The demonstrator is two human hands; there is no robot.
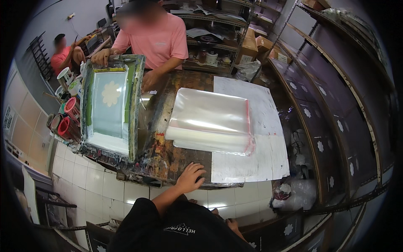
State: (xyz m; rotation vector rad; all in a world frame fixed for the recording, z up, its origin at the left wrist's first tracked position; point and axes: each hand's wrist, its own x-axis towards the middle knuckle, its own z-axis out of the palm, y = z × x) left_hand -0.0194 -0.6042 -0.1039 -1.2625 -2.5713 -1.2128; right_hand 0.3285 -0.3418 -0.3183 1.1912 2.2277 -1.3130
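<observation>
My left hand (pixel 191 178) lies on the near edge of the stained wooden table (pixel 174 161), fingers stretched out and holding nothing. Low beside my dark shirt hangs my right hand (pixel 232 225), away from the table; its fingers are too small to make out. Beyond my left hand is a stack of clear plastic bags (pixel 210 111) with a red strip along one side. It lies partly over a large white sheet (pixel 268 138). On the left, a screen-printing frame (pixel 136 113) with a pale flower shape is raised at a tilt, a co-worker's hand (pixel 102 57) on its top edge.
A co-worker in a pink shirt (pixel 157 38) stands across the table; another person (pixel 63 54) sits at the far left. Paint pots (pixel 69 126) crowd the table's left side. Racks of dark panels with white flowers (pixel 306 111) line the right. Cardboard boxes (pixel 248 46) stand behind.
</observation>
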